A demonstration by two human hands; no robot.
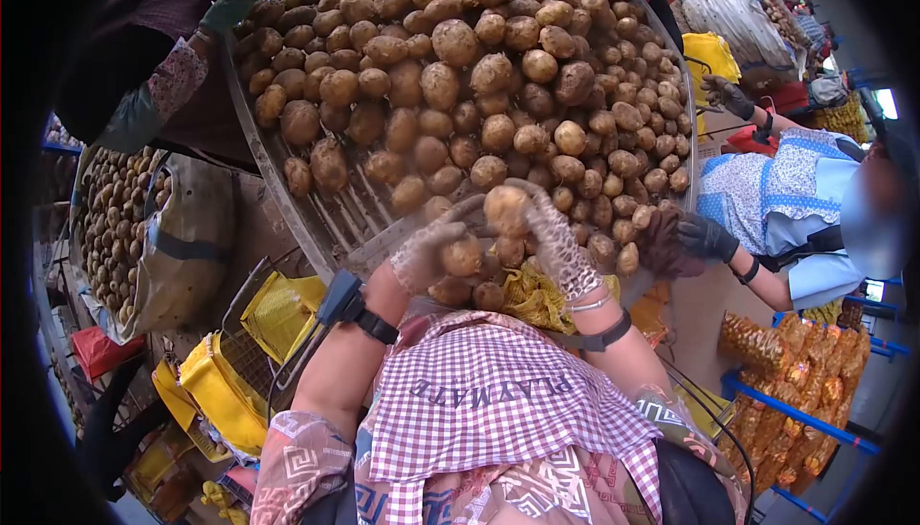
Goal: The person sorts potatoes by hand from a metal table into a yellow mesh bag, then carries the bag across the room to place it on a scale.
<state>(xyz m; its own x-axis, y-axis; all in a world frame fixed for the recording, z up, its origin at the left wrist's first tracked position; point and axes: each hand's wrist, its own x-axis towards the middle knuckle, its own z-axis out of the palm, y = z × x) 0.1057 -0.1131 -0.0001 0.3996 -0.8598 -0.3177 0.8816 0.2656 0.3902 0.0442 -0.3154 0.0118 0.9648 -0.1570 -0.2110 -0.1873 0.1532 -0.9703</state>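
Note:
Both of my hands wear patterned gloves and are close together at the near end of a metal sorting table heaped with potatoes. My right hand is closed around a brown potato. My left hand is curled on another potato, just to the left and slightly nearer my body. Just below my hands, a yellow mesh bag lies bunched against my apron. A few potatoes sit beside it, partly covered by my hands.
At right, a co-worker's dark-gloved hand is at the table's edge. Another person's gloved hand reaches in at upper left. A large sack of potatoes stands at left, above yellow mesh bags. Filled orange net bags are stacked at right.

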